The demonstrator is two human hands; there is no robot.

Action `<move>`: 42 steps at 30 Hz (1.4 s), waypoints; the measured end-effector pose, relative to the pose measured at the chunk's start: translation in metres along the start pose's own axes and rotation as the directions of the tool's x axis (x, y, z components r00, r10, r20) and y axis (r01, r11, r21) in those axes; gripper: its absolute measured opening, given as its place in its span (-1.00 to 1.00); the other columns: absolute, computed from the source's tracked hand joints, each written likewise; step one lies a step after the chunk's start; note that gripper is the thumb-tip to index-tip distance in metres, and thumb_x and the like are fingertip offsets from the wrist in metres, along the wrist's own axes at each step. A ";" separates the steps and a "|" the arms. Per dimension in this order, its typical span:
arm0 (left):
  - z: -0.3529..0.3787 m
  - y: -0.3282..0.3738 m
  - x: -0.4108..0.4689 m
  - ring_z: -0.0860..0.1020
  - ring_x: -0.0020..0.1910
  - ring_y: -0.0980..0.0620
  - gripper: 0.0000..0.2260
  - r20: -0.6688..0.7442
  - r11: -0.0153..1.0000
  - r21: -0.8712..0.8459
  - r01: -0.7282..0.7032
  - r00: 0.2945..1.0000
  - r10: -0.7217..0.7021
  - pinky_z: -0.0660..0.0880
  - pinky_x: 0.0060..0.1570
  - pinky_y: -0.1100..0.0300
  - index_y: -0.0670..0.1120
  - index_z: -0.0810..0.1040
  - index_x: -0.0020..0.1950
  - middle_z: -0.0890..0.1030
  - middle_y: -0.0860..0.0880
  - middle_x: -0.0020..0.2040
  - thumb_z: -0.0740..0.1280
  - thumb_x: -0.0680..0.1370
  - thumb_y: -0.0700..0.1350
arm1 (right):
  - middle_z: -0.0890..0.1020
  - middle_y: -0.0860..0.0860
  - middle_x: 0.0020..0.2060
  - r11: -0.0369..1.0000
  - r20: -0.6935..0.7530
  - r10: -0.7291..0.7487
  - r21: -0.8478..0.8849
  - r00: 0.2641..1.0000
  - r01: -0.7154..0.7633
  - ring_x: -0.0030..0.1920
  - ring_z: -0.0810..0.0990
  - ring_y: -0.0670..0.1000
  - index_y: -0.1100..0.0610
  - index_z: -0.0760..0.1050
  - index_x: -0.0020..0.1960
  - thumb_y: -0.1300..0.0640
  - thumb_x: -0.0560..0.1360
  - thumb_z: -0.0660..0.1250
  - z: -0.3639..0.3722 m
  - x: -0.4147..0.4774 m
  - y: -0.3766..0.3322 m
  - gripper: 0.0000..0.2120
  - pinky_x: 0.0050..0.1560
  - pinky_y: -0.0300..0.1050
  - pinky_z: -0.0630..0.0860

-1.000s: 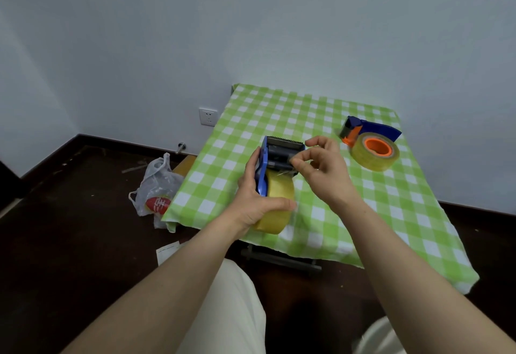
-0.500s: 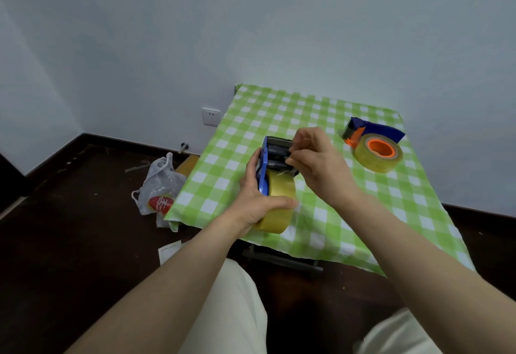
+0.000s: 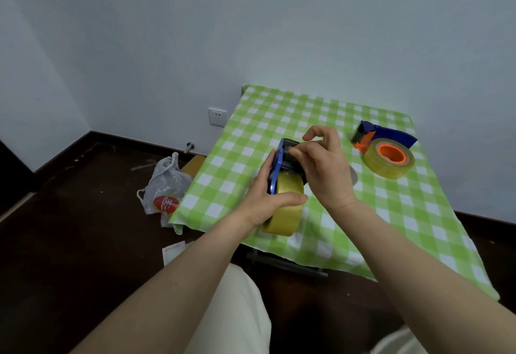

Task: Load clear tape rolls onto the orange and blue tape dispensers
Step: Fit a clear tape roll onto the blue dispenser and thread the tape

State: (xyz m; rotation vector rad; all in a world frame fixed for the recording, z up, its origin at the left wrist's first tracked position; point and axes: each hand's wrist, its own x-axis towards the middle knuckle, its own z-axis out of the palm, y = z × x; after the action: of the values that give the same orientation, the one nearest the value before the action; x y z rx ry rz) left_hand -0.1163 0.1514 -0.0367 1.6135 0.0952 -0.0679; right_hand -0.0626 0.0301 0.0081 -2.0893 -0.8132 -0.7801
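Note:
My left hand [image 3: 266,200] grips a blue tape dispenser [image 3: 277,168] that carries a yellowish clear tape roll [image 3: 284,210], held upright above the table's near left part. My right hand [image 3: 324,168] pinches at the dark toothed head of that dispenser, thumb and fingers closed on the tape end or roller there; the exact contact is hidden. A second dispenser, orange and blue [image 3: 372,136], lies on the far right of the table with a clear tape roll [image 3: 388,159] on its orange hub.
The table wears a green and white checked cloth [image 3: 405,214] and stands against a pale wall. A white plastic bag [image 3: 164,189] and a paper slip [image 3: 173,250] lie on the dark floor at the left. A wall socket [image 3: 217,117] is nearby.
My right hand has shifted from beside the dispenser's head onto it, its fingers closing over the dark roller part. The left hand keeps the same grip.

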 end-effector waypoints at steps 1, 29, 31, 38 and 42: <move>0.000 0.002 -0.001 0.36 0.38 0.07 -0.09 -0.012 1.000 -0.016 -0.018 1.000 0.018 0.36 0.36 0.05 0.31 0.14 0.46 0.38 0.08 0.39 0.55 0.23 0.03 | 0.51 0.24 -0.05 1.000 -0.014 0.023 0.020 1.000 -0.023 -0.29 0.55 0.06 0.31 0.59 -0.21 0.08 0.47 0.23 0.000 0.001 -0.001 -0.68 -0.40 -0.02 0.55; 0.006 -0.003 -0.011 0.08 0.46 0.05 0.24 -0.086 0.954 0.298 0.001 0.996 0.026 0.15 0.32 0.16 0.17 -0.27 0.53 0.07 0.02 0.49 0.61 0.18 0.04 | 0.49 0.08 0.13 0.957 0.041 0.291 -0.019 0.956 -0.290 -0.01 0.49 -0.07 0.27 0.57 -0.08 0.10 0.53 0.27 0.010 0.008 -0.003 -0.77 -0.11 0.06 0.55; 0.006 -0.005 -0.012 0.13 0.45 0.05 0.22 -0.102 0.961 0.277 -0.019 0.994 0.049 0.20 0.34 0.14 0.18 -0.19 0.54 0.11 0.02 0.48 0.62 0.16 0.05 | 0.48 0.07 0.16 0.952 0.059 0.307 -0.016 0.950 -0.307 0.03 0.53 -0.02 0.27 0.56 -0.07 0.11 0.54 0.25 0.009 0.008 -0.004 -0.77 -0.07 0.08 0.55; 0.003 -0.012 -0.010 0.26 0.43 0.10 0.19 -0.118 0.976 0.212 -0.043 0.991 0.069 0.32 0.38 0.08 0.20 -0.02 0.53 0.22 0.10 0.46 0.57 0.05 0.27 | 0.46 0.03 0.21 0.940 0.119 0.338 -0.085 0.934 -0.329 -0.03 0.55 0.01 0.26 0.54 -0.02 0.08 0.56 0.21 0.010 0.012 -0.004 -0.75 -0.07 0.07 0.54; -0.005 -0.012 -0.007 0.29 0.44 0.09 0.09 -0.046 0.974 0.223 -0.030 0.998 0.042 0.32 0.40 0.02 0.28 0.04 0.50 0.26 0.09 0.47 0.54 0.10 0.34 | 0.46 0.03 0.25 0.919 0.159 0.393 -0.097 0.906 -0.382 0.09 0.53 0.02 0.25 0.53 0.00 0.05 0.57 0.19 0.013 0.015 -0.001 -0.73 0.02 0.02 0.50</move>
State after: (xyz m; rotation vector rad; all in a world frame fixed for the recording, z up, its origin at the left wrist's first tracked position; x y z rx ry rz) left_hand -0.1249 0.1569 -0.0473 1.8404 0.1000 -0.0096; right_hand -0.0508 0.0453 0.0132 -2.3016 -0.4383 -0.4132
